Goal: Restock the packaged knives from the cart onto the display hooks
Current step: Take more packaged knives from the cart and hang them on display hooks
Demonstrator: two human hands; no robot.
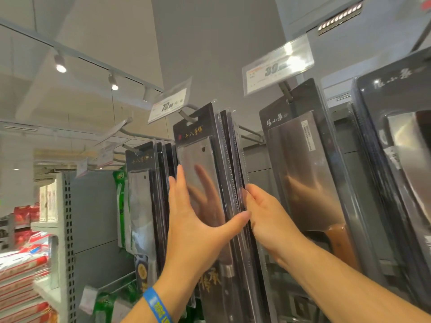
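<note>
Left hand (193, 229) flat on one packaged knife (198, 145), right hand (265, 217) in a pinch at its edge

Looking up now: a pale ceiling (77, 26) carries a lighting track (93, 59), two spotlights (60, 64) glowing. A grey column (210, 54) rises centre. Down left, a perforated shelf upright (67, 229) stands against a grey back panel (93, 217), with red packs (21, 276) stacked on the shelves.
</note>
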